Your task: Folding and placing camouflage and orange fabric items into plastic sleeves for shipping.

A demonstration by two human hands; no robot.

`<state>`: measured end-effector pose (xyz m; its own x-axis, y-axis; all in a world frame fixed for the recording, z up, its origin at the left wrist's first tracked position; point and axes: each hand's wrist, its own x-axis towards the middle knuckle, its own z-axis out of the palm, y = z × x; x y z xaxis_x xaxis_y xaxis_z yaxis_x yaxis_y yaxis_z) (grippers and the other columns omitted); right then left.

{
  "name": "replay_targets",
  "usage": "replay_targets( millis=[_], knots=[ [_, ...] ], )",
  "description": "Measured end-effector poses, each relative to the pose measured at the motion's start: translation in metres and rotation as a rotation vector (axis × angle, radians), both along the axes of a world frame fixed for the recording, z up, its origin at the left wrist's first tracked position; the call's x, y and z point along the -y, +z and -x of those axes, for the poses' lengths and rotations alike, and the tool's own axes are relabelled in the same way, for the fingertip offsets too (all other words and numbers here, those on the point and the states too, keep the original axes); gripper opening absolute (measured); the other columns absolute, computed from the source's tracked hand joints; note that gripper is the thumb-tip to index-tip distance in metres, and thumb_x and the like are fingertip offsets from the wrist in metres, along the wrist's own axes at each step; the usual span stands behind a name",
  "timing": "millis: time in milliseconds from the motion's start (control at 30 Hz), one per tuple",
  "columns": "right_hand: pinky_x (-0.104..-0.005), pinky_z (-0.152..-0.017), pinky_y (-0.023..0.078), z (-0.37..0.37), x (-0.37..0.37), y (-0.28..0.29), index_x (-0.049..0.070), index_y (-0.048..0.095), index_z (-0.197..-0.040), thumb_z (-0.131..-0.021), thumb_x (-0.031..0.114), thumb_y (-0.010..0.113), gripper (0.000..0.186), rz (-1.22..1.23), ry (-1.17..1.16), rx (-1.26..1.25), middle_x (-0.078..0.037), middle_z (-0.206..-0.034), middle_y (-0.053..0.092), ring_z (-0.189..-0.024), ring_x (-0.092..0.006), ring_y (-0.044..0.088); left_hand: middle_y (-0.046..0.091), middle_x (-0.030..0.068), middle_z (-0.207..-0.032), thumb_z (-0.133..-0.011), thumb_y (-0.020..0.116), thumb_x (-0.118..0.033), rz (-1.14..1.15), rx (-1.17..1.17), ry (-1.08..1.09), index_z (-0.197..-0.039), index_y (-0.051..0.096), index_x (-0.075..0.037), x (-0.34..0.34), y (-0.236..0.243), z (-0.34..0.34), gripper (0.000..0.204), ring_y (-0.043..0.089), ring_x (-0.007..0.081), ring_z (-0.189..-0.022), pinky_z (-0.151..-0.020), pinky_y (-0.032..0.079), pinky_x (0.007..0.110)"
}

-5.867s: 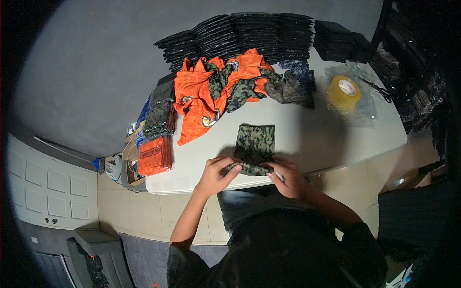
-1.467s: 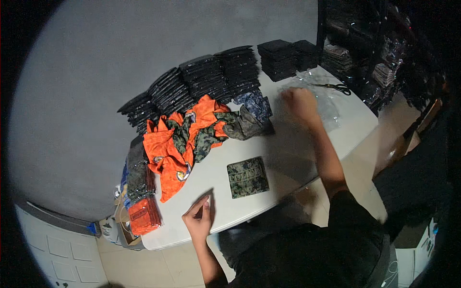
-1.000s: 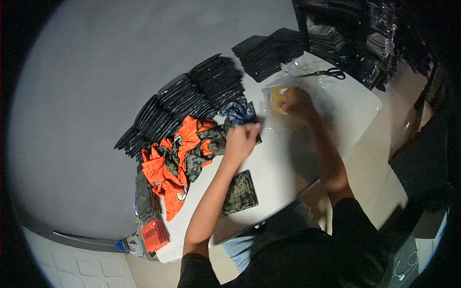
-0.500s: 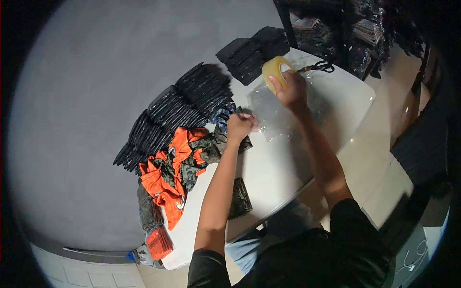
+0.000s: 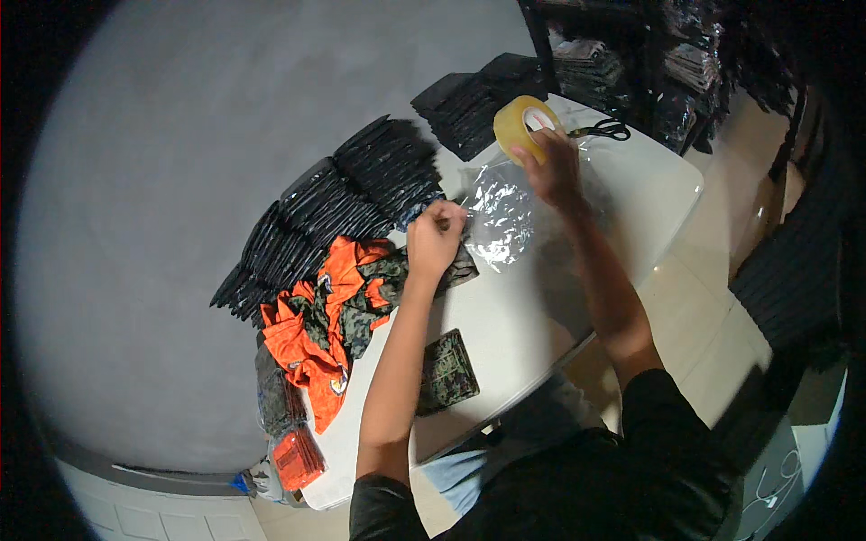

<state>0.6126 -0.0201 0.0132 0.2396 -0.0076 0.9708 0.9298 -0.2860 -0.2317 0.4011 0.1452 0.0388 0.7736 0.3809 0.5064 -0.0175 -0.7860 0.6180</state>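
My left hand [image 5: 436, 236] is closed in a pinch at the left edge of a clear plastic bag [image 5: 499, 215], which shines with wrinkles and lies over the white table. A wide roll of yellowish packing tape [image 5: 510, 129] is held in my right hand [image 5: 552, 169], its thumb and fingers around the near side of the ring. The tape hangs just beyond the bag. Beside my left wrist lie crumpled orange and camouflage garments [image 5: 338, 270]. A flat, folded camouflage packet [image 5: 448, 372] rests to the right of my left forearm.
Several stacks of black packets [image 5: 338, 203] line the far left side of the white table [image 5: 654, 194]. Black-handled scissors [image 5: 606, 130] lie near the tape. Packed orange [image 5: 298, 458] and dark bundles [image 5: 281, 397] sit at the left end. Dark shelves [image 5: 604, 68] with wrapped goods stand beyond.
My left hand has shifted a little left, drawing the bag's edge with it, and the plastic now glints strongly. The tape and right hand have moved only slightly.
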Motion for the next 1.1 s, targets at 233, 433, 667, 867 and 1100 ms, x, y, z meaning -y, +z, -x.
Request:
replay_targets(
  millis=[233, 433, 667, 867, 1100],
  knots=[
    [-0.0556, -0.090, 0.044, -0.012, 0.003, -0.036, 0.009, 0.063, -0.112, -0.079, 0.025, 0.084, 0.043, 0.277, 0.085, 0.039, -0.012, -0.109, 0.068, -0.108, -0.0373, 0.063, 0.072, 0.0082, -0.095, -0.103, 0.064, -0.006, 0.664, 0.257, -0.180, -0.108, 0.057, -0.002, -0.028, 0.015, 0.078, 0.010, 0.072, 0.0163, -0.093, -0.075, 0.056, 0.026],
    [-0.0517, -0.102, 0.040, -0.034, 0.002, -0.074, 0.010, 0.070, -0.118, -0.087, 0.033, 0.074, 0.038, 0.555, 0.572, -0.707, -0.015, -0.118, 0.067, -0.112, -0.0335, 0.062, 0.077, 0.0138, -0.091, -0.102, 0.068, -0.013, 0.712, 0.270, 0.108, -0.112, 0.057, -0.003, -0.042, 0.003, 0.186, 0.018, 0.071, 0.0152, -0.072, -0.066, 0.057, 0.027],
    [-0.0412, -0.105, 0.047, 0.042, 0.012, 0.008, 0.010, 0.073, -0.123, -0.078, 0.021, 0.087, 0.048, 0.859, 0.225, -0.416, -0.011, -0.133, 0.065, -0.124, -0.0313, 0.059, 0.076, 0.0084, -0.088, -0.103, 0.068, -0.019, 0.740, 0.327, 0.208, -0.106, 0.059, -0.007, -0.048, -0.027, 0.260, 0.015, 0.069, 0.0106, -0.068, -0.052, 0.044, 0.022],
    [-0.0294, -0.077, 0.055, 0.195, -0.066, 0.029, 0.003, 0.075, -0.117, -0.100, 0.039, 0.067, 0.040, 0.563, 1.432, -1.151, -0.006, -0.110, 0.077, -0.096, -0.0137, 0.071, 0.072, 0.0081, -0.083, -0.101, 0.068, -0.010, 0.786, 0.382, 0.201, -0.107, 0.059, 0.001, -0.051, -0.021, 0.279, 0.015, 0.068, 0.0114, -0.073, -0.063, 0.055, 0.025],
    [-0.0269, -0.051, 0.051, 0.234, -0.113, 0.008, 0.001, 0.076, -0.109, -0.103, 0.042, 0.062, 0.044, 0.941, 1.092, -1.002, -0.008, -0.089, 0.078, -0.068, -0.0146, 0.074, 0.075, 0.0089, -0.084, -0.099, 0.071, -0.009, 0.785, 0.421, 0.230, -0.108, 0.062, 0.002, -0.065, -0.026, 0.280, 0.016, 0.069, 0.0096, -0.073, -0.063, 0.056, 0.024]
  ],
)
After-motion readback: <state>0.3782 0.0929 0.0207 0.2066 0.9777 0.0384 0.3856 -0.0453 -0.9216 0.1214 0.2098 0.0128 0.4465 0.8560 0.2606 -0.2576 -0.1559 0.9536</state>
